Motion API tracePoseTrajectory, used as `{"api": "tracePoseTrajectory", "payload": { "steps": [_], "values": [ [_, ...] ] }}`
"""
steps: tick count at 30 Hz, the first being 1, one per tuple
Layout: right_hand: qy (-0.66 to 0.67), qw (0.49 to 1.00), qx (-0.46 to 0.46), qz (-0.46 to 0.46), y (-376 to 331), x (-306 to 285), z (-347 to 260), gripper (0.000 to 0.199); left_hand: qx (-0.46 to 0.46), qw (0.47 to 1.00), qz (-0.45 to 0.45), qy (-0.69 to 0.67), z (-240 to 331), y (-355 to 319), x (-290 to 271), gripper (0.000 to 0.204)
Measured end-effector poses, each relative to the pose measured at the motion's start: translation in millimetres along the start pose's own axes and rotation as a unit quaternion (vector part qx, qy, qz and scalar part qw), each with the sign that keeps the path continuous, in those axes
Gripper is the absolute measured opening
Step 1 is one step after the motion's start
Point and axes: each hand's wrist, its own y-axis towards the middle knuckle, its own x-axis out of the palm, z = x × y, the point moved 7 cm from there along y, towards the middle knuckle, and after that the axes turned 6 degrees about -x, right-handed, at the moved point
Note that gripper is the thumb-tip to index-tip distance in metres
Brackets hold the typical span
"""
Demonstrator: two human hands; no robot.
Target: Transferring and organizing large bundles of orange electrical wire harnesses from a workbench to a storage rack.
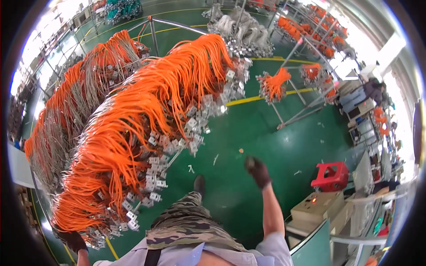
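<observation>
My right hand (257,172), in a dark glove, is held out over the green floor, apart from the cables. Its fingers are curled closed, and nothing shows in them. At the lower left, my left hand (73,241), also in a dark glove, is at the near end of a long hanging row of orange cables (133,115). Cables and shadow hide its fingers, so I cannot tell whether it grips any. Silvery-white connectors (153,179) hang from the cable ends along the row's right side.
A second row of orange and grey cables (84,88) hangs farther left. Grey cables (242,31) and metal frames (306,104) stand ahead. To the right are a red plastic stool (330,176), a beige box with a lit indicator (317,206) and a person (361,97) at a workstation.
</observation>
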Motion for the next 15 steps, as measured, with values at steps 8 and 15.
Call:
{"api": "tracePoseTrajectory", "payload": {
  "steps": [8, 15],
  "values": [
    [0.231, 0.94, -0.212, -0.135, 360.3, 1.6, -362.8, 0.05, -0.07, 0.989, 0.13, 0.011, 8.1, -107.6, -40.1, 0.07],
    [-0.112, 0.911, -0.319, -0.235, 544.8, 52.2, -387.5, 0.04, -0.289, 0.915, -0.145, -0.241, 67.0, -384.8, -60.7, 0.061]
  ]
}}
